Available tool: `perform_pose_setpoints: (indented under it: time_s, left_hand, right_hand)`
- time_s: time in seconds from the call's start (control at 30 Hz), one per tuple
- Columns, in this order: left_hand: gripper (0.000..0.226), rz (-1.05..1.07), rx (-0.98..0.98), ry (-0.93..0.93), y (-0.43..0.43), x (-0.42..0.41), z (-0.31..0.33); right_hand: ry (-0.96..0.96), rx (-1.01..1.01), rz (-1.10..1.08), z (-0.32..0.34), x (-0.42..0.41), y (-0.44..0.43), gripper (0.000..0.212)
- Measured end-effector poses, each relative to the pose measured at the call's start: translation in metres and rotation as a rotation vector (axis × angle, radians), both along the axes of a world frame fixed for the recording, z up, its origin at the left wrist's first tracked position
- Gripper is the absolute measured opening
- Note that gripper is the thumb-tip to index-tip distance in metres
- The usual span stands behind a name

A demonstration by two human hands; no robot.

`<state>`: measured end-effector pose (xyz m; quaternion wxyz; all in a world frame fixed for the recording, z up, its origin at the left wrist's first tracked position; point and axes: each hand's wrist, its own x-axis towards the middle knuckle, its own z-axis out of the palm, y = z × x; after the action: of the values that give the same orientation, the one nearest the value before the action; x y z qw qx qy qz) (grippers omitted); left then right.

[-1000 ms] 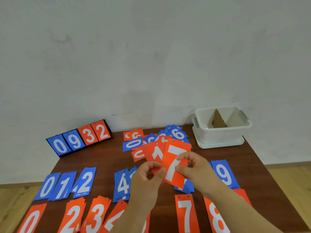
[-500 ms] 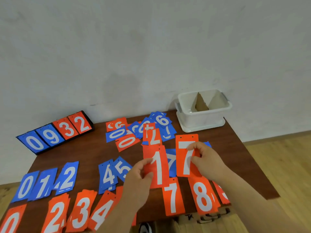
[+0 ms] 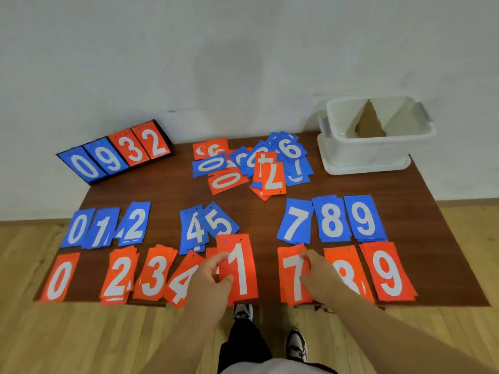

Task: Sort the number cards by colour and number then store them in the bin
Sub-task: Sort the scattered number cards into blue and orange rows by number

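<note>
Bin (image 3: pixel 378 155), white plastic w/ grey side handles, sits at the far right corner of the table (image 3: pixel 167 190). Inside it, brown cardboard dividers (image 3: pixel 370 125) stand upright and split it into compartments.

Flip scoreboard (image 3: pixel 116 152) at far left reads 0 9 in blue, 3 2 in red. Between it and the bin lies an unsorted heap (image 3: pixel 251 163) of mixed cards; legible on top are 0, 6, 4, 7, some upside down.

Blue row (image 3: pixel 220 222), mid-table, reads 0, 1, 2, 4, 5, then 7, 8, 9. Red row (image 3: pixel 155 273) along the near edge reads 0, 2, 3, 4, then 7, 8, 9, most of them small stacks.

Left hand (image 3: pixel 213 276) pinches the red 1 card (image 3: pixel 240 268) by its left edge, thumb on the face, holding it above the near edge btwn the red 4 and 7. Right hand (image 3: pixel 318 271) is on the red 7 card (image 3: pixel 290 273) atop its stack, fingers curled at the card's right edge, prob. pinching it.
</note>
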<state>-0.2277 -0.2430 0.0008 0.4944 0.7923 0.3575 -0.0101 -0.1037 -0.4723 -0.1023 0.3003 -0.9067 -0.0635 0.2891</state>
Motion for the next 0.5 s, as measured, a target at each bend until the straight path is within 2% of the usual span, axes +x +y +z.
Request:
perform_pose_setpoints:
  time_s: [0.1,0.23,0.33,0.4,0.5]
  left_hand:
    - [0.049,0.054,-0.018,0.015,0.01,-0.01,-0.004]
    - [0.047,0.07,-0.023,0.046,0.015,-0.013,-0.007]
    - [0.047,0.066,-0.016,0.08,0.012,-0.007,-0.008]
    - [0.048,0.058,-0.02,0.072,0.009,0.001,-0.005]
    - [0.047,0.029,-0.006,0.038,0.006,0.013,-0.003]
  right_hand:
    - [-0.033,-0.111,-0.05,-0.013,0.0,0.006,0.044]
    - [-0.194,-0.298,0.022,-0.011,-0.004,0.009,0.039]
    - [-0.191,-0.325,0.022,-0.004,-0.005,0.01,0.039]
    - [-0.127,-0.181,-0.066,0.009,0.0,0.015,0.034]
    - [0.093,0.245,-0.186,0.047,0.01,0.031,0.015]
